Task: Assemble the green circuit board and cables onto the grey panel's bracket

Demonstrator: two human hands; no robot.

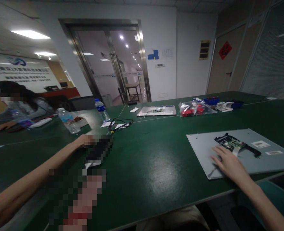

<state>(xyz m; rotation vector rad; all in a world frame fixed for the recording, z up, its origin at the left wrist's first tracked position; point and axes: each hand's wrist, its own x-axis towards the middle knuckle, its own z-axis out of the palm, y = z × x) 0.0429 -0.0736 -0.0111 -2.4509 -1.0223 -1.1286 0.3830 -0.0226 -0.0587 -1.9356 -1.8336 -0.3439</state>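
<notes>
Containers, on the green worktop (161, 154). Bag (208, 110): clear plastic, far side; red items (187, 111) within. Two blue trays, beyond the bag: one (211, 101) with dark contents, the other (238, 105) with contents too small to tell. Bottle (102, 110), blue cap, upright; bottle (69, 121), white cap, nearer the left; fill of both unclear. Small box (83, 123), pale, behind the latter; contents unclear.

Panel (201, 144): flat, light grey, lying on the worktop at the right, by the near edge. Two white labels (261, 144) at its right; on it, a green board (230, 143) in a black frame, with a pale strip.

Right hand (228, 159): fingers loosely spread, gripping nothing, over the panel beside the board. Left hand (85, 140): at a dark, pixelated object (99, 149); grip cannot be told.
</notes>
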